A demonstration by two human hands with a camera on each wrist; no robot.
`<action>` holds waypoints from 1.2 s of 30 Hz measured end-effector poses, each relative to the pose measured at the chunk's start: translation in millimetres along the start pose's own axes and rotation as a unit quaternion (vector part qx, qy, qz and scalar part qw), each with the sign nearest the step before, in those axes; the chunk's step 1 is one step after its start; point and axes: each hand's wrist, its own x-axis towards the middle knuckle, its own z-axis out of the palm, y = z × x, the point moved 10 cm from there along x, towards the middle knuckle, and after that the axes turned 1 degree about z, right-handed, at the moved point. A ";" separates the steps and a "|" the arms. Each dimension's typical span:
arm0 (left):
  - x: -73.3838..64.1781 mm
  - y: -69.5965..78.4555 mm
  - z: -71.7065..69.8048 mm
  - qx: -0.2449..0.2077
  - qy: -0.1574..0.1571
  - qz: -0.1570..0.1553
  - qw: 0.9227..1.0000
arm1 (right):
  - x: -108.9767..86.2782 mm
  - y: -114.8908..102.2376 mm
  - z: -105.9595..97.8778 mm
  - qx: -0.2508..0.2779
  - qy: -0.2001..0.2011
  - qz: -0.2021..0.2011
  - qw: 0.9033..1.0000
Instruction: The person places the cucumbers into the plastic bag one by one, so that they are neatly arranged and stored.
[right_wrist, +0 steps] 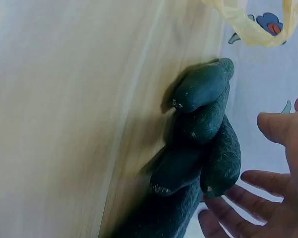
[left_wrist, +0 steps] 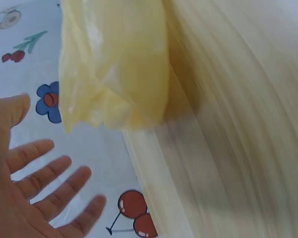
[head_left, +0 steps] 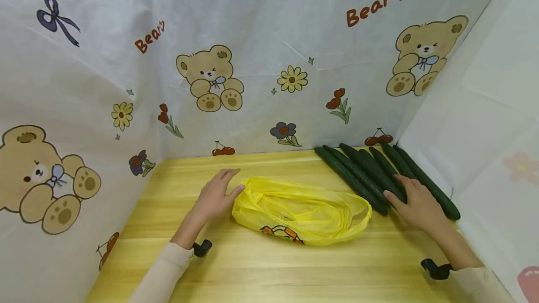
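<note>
Several printed bears [head_left: 210, 78] and flowers [head_left: 292, 79] decorate the white sheeting [head_left: 252, 27] around a yellow, wood-grained worktop [head_left: 261, 270]. A crumpled, translucent yellow bag [head_left: 303, 221] lies mid-worktop, its mouth gaping upward, with an orange-and-black print low on its near side. Dark green, bumpy cucumbers [head_left: 370, 169] lie bunched to its right. The left hand [head_left: 216, 196], fingers spread, is at the bag's left end; the right hand [head_left: 421, 205] reaches over the cucumbers, fingers apart and uncurled. Whether either touches anything, I cannot tell.
</note>
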 end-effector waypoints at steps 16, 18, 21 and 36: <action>26.8 3.8 19.5 -0.016 -0.038 -0.036 0.999 | 22.5 9.3 11.1 0.022 0.003 0.044 0.999; 28.2 4.9 19.2 -0.015 -0.028 -0.033 0.999 | 23.4 10.7 12.4 0.018 0.002 0.052 0.998; 29.0 8.0 16.3 -0.014 -0.008 -0.026 1.000 | 24.0 11.5 12.9 0.012 0.003 0.061 0.998; 28.4 11.9 20.1 -0.033 0.025 -0.006 0.999 | 28.7 16.1 20.6 0.016 0.013 0.084 0.996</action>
